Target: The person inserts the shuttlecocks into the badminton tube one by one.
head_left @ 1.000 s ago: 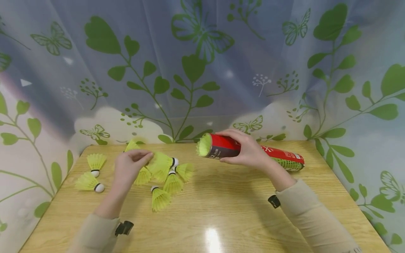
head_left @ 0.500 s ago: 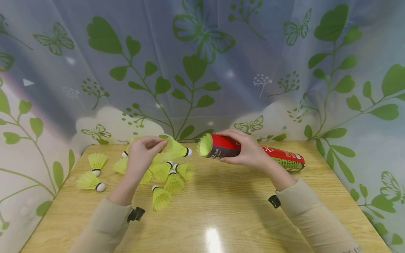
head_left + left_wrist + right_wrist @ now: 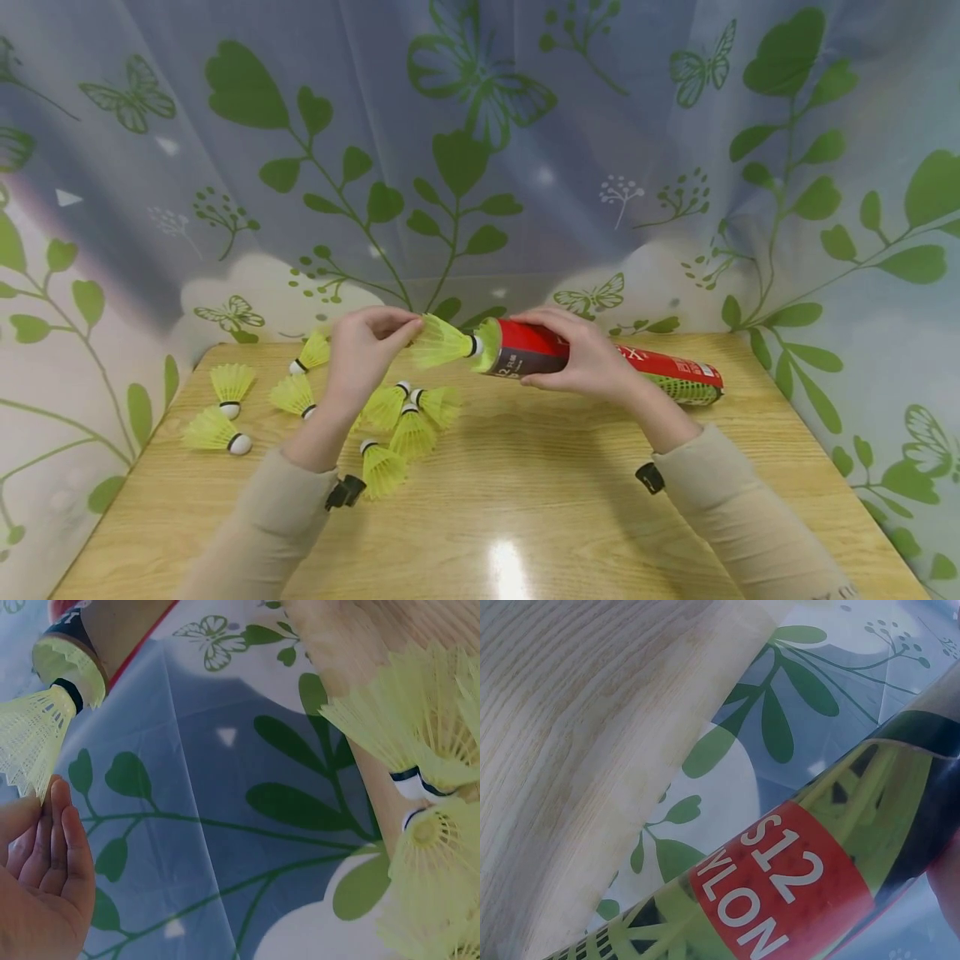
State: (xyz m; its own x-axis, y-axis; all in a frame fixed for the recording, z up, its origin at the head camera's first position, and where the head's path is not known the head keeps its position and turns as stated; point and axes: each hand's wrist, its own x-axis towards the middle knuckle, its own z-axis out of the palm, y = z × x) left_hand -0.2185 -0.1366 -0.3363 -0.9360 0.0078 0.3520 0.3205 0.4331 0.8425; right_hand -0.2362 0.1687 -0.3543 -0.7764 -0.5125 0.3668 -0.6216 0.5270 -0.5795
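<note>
My left hand (image 3: 371, 350) pinches a yellow shuttlecock (image 3: 444, 342) by the edge of its skirt. Its cork end points right and sits right at the mouth of a red shuttlecock tube (image 3: 536, 346). In the left wrist view, the shuttlecock's dark band (image 3: 69, 696) overlaps the tube's opening. Fingers of my right hand (image 3: 585, 354) curl round the tube near that mouth, keeping it tilted, far end lower on the right. Yellow skirts show inside the tube (image 3: 780, 885) through its clear side in the right wrist view.
Several loose shuttlecocks (image 3: 412, 432) lie in a cluster on the wooden table (image 3: 525, 483), left of centre. Two more, including one shuttlecock (image 3: 210, 429), lie at the far left. A patterned curtain (image 3: 480, 208) hangs behind the table.
My left hand has carried the shuttlecock up and right from above the cluster to the tube's mouth. My right hand and the tube have stayed in place.
</note>
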